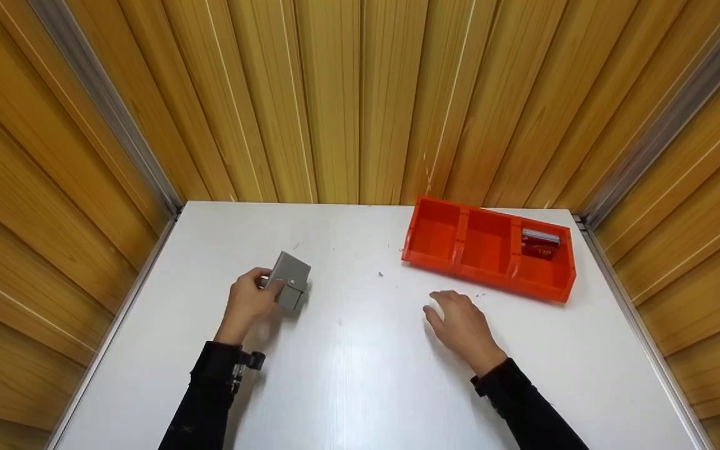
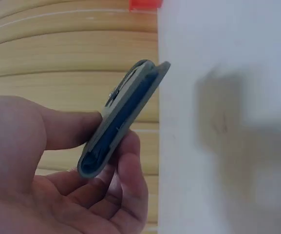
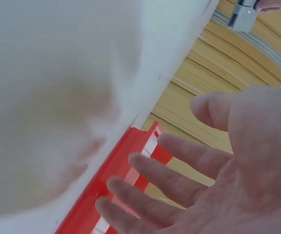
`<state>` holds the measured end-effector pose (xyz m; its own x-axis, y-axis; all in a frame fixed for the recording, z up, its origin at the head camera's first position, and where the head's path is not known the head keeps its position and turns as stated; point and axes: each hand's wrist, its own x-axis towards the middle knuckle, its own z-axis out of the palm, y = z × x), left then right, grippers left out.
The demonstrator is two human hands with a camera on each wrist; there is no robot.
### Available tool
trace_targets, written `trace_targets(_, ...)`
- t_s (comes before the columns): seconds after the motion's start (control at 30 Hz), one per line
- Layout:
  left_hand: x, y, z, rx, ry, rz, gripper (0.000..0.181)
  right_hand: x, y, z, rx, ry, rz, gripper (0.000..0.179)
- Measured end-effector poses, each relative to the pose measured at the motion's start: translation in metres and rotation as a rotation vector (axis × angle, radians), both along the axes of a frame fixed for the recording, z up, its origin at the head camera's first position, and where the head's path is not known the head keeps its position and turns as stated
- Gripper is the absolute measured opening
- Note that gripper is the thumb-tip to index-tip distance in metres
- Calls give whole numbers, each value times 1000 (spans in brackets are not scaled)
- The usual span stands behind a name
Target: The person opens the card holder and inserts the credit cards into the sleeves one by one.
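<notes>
On the left side of the table, my left hand (image 1: 252,303) pinches a grey card holder (image 1: 291,278) with a snap strap, thumb on one face and fingers on the other. The left wrist view shows the holder (image 2: 123,119) edge-on, folded closed, with a dark blue inside. My right hand (image 1: 462,328) holds nothing and hovers over the table in front of the red bin, its fingers relaxed and spread in the right wrist view. The red three-compartment bin (image 1: 460,265) has a small stack of cards (image 1: 540,242) leaning in its right compartment.
The white table (image 1: 347,362) has a few small dark marks on its top. Yellow wood-look panels (image 1: 335,100) stand behind it and on both sides, with metal posts at the corners. The bin stands close to the back edge, at the right.
</notes>
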<state>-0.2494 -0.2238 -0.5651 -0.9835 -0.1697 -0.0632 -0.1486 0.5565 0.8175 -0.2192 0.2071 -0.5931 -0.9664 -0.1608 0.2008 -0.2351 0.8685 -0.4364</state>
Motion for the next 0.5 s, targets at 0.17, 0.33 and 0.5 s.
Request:
trace_targets(0.17,2,21,9,70,18,-26,34,-3,-4,6,-28,19,-1,27)
trace_targets(0.33,5,45,19,107,81,-56,29,-3,-6,17,-96,53,9,16)
trace_targets(0.5,12,71,25,162,119,-118,23,1,-13,32,-170,61,30,13)
